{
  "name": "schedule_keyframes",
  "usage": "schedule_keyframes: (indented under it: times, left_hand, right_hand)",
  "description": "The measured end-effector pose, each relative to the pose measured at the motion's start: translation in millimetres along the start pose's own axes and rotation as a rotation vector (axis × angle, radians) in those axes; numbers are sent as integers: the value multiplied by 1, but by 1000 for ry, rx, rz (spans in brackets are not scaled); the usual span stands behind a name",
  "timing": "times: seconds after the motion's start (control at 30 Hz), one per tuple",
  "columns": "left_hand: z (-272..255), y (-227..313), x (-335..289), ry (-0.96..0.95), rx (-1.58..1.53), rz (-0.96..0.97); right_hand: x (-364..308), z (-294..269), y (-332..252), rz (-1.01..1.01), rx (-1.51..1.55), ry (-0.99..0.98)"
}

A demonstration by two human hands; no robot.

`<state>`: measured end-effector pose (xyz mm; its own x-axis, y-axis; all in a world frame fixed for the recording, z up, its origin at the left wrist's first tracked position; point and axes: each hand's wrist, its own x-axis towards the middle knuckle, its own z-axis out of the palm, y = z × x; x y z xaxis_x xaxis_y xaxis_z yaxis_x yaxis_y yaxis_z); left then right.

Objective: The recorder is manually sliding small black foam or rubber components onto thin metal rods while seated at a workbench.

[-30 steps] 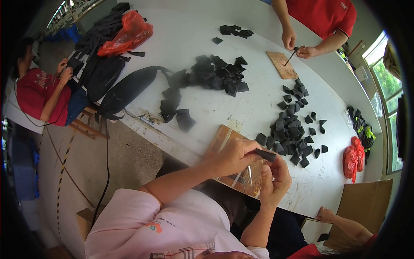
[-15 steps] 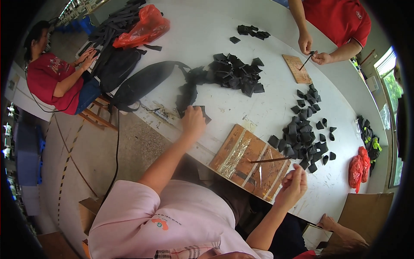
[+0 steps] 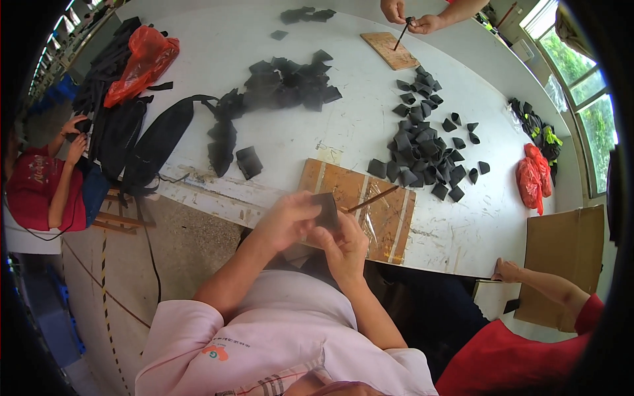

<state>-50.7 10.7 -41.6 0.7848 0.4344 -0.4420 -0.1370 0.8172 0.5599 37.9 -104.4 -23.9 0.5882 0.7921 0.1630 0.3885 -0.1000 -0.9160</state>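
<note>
Close to the table's front edge, my two hands meet around a small black fabric piece. My left hand pinches it from the left, slightly blurred. The fingers of my right hand close on its right side. Just behind them lies a wooden board with strips of clear tape, and a thin brown rod slants up from it. Left of the board a flat black piece lies near the end of a trail of dark flat pieces.
Folded black pieces are heaped beyond the board. A bigger pile of flat pieces lies farther left. Across the table, a person's hands work at another rod on a second board. A co-worker's hand touches the right edge.
My left hand has come back from the flat pieces with a black piece. My right hand has moved left to meet it, and both now hold it. The view has shifted.
</note>
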Motion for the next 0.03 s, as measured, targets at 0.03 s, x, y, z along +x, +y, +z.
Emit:
schedule_keyframes:
  times: [0.03]
  left_hand:
    - [7,-3,-4,-5,-28,-34]
  right_hand:
    - [-2,-4,14,50,-100,-119]
